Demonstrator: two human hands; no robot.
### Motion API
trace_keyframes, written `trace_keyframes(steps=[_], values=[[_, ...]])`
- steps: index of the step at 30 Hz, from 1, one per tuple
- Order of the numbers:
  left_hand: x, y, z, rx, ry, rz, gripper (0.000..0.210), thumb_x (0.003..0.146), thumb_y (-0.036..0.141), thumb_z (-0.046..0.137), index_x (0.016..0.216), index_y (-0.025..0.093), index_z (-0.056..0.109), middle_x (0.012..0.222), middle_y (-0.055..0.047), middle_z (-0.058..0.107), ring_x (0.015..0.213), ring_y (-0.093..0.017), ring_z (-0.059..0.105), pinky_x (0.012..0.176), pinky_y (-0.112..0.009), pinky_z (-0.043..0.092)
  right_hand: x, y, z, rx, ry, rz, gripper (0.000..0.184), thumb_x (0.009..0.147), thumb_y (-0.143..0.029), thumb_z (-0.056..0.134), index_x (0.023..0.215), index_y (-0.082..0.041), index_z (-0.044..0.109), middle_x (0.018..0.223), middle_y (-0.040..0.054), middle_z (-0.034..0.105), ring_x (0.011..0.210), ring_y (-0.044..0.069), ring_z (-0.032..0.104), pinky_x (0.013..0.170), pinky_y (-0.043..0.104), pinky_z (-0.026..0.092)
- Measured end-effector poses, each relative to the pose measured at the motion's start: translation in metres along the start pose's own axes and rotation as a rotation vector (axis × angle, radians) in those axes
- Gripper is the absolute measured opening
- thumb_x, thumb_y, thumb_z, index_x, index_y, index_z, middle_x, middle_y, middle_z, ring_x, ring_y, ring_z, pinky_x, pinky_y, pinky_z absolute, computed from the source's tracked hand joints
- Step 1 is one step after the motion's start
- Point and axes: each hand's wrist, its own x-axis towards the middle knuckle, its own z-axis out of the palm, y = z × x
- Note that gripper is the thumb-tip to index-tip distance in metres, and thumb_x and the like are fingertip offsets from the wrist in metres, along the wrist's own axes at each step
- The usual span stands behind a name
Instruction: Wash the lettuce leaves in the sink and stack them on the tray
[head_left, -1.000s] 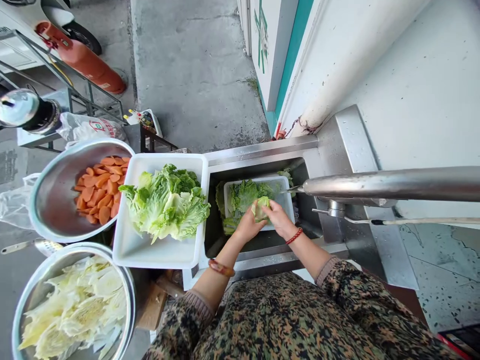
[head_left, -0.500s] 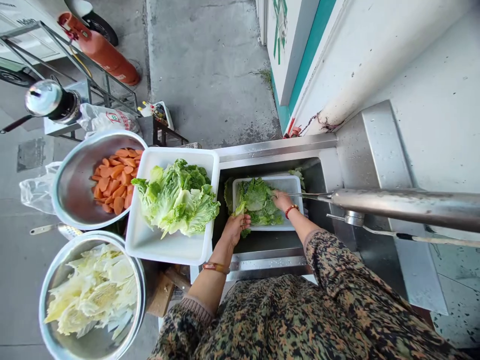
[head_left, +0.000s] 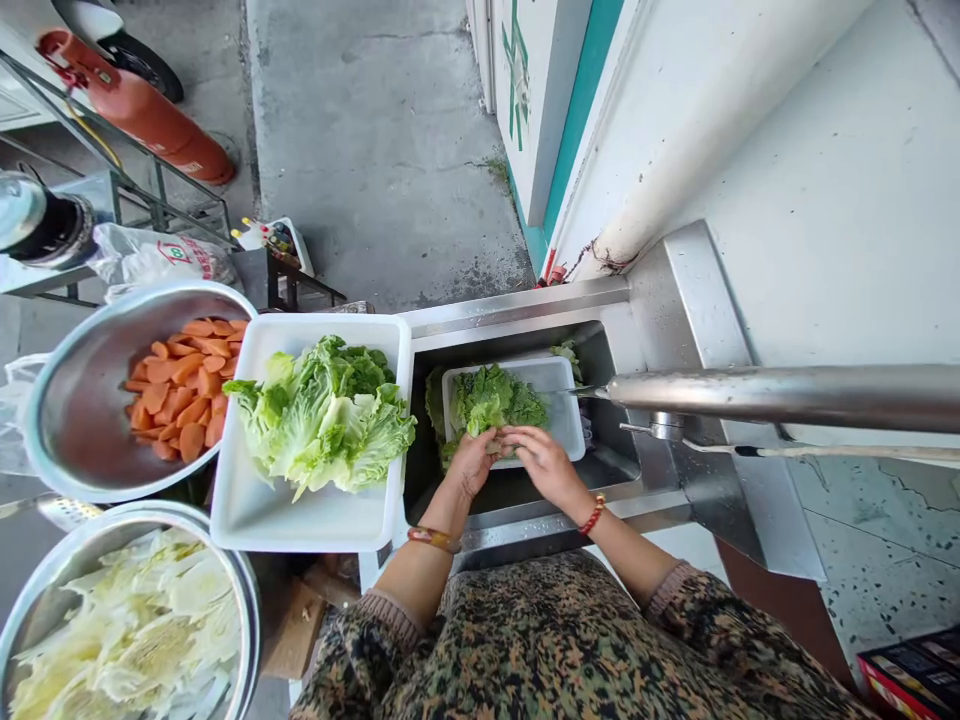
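"How's the grip?"
"Left hand (head_left: pixel 471 465) pinched around a green leaf (head_left: pixel 486 416); right hand (head_left: pixel 546 465) loosely curved, its fingers overlapping the left's."
"Where's that leaf?"
"At twelve o'clock from the left hand, over the white basin (head_left: pixel 562 378) in the sink (head_left: pixel 517 312)."
"Anything hidden?"
"The fingertips cover each other; I can't tell if the right pinches anything. At eight o'clock, the cabbage bowl (head_left: pixel 246 610) is cut off."
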Motion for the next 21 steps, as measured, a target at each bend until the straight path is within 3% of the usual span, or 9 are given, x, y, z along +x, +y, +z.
trace_keyframes(steps=[3,6,9,13,18,21], values=[[0.000,0.004,-0.012,0.048,0.080,0.012,0.010,0.078,0.021,0.071,0.079,0.012,0.067,0.087,-0.011,0.074,0.072,-0.016,0.069,0.067,-0.028,0.055,-0.006,0.018,-0.047,0.103,0.234,0.209,0.031,0.098,-0.040,0.048,0.112,-0.023,0.070,0.111,0.0101,0.073,0.105,0.024,0.068,0.098,0.045,0.052],[-0.003,0.006,-0.023,0.060,0.133,0.038,0.008,0.080,0.019,0.069,0.078,0.012,0.066,0.086,-0.011,0.074,0.071,-0.015,0.069,0.066,-0.027,0.055,-0.001,0.023,-0.078,0.213,0.297,0.282,0.042,0.096,-0.049,0.049,0.125,-0.023,0.063,0.119,0.0113,0.072,0.111,0.026,0.068,0.100,0.045,0.049],[-0.006,0.005,-0.031,0.062,0.133,0.044,0.009,0.080,0.020,0.069,0.079,0.012,0.066,0.086,-0.012,0.074,0.072,-0.016,0.070,0.066,-0.027,0.055,0.011,0.012,-0.077,0.363,0.355,0.342,0.049,0.095,-0.053,0.048,0.132,-0.022,0.057,0.118,0.0133,0.073,0.111,0.026,0.068,0.094,0.044,0.051],[-0.010,0.003,-0.038,0.050,0.132,0.050,0.008,0.080,0.019,0.069,0.081,0.012,0.066,0.086,-0.011,0.074,0.072,-0.016,0.070,0.066,-0.027,0.055,0.016,-0.003,-0.064,0.407,0.436,0.409,0.048,0.091,-0.055,0.054,0.122,-0.019,0.062,0.119,0.0151,0.073,0.108,0.026,0.069,0.086,0.041,0.053],[-0.009,0.002,-0.042,0.033,0.167,0.033,0.007,0.082,0.018,0.067,0.080,0.010,0.067,0.085,-0.012,0.074,0.074,-0.017,0.071,0.067,-0.028,0.056,-0.004,-0.011,-0.079,0.275,0.278,0.343,0.040,0.093,-0.053,0.052,0.112,-0.021,0.067,0.113,0.0127,0.074,0.096,0.024,0.071,0.078,0.038,0.056],[-0.009,0.002,-0.039,0.027,0.150,0.030,0.007,0.082,0.017,0.067,0.079,0.010,0.066,0.086,-0.012,0.074,0.073,-0.017,0.071,0.066,-0.028,0.057,-0.010,-0.019,-0.088,0.179,0.253,0.247,0.037,0.097,-0.048,0.048,0.116,-0.023,0.066,0.115,0.0108,0.074,0.099,0.024,0.071,0.085,0.040,0.057]])
